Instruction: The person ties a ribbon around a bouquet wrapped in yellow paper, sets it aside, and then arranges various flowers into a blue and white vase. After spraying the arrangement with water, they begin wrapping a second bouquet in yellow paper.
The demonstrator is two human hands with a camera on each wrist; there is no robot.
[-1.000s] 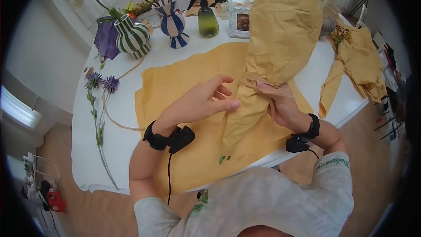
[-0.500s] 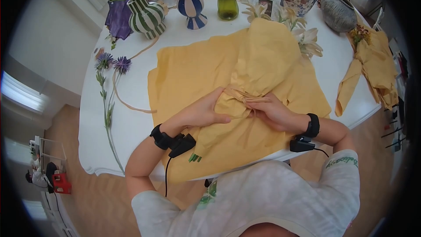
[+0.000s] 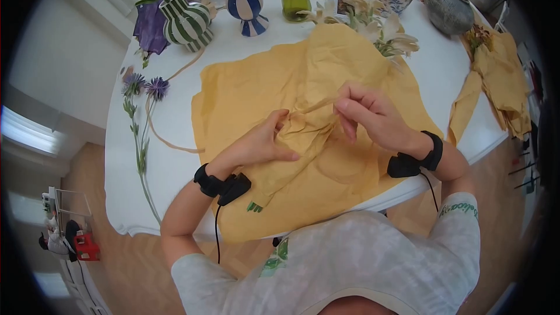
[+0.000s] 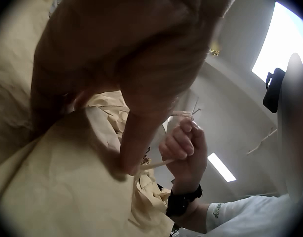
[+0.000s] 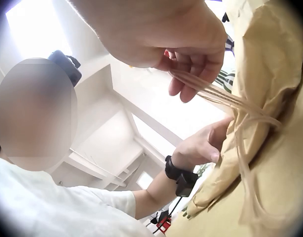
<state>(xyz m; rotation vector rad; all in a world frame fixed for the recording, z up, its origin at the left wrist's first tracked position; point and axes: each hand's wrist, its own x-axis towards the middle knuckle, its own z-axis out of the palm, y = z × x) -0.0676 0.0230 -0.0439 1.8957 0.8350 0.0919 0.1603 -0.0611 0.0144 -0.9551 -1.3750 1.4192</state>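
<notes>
A paper-wrapped bouquet (image 3: 341, 61) lay slantwise on a yellow paper sheet (image 3: 233, 90) over the white surface (image 3: 122, 181), its long axis running from green stem ends (image 3: 254, 206) at lower left, near the person, to a flared top farther away, at upper right. The left hand (image 3: 256, 146) was the nearer one, curled around the wrapped lower part from the left. The right hand (image 3: 378, 119) was raised just right of the bouquet's gathered waist, pinching a pale ribbon (image 5: 225, 96) that stretched leftward from its fingertips to that waist; another length hung loose.
</notes>
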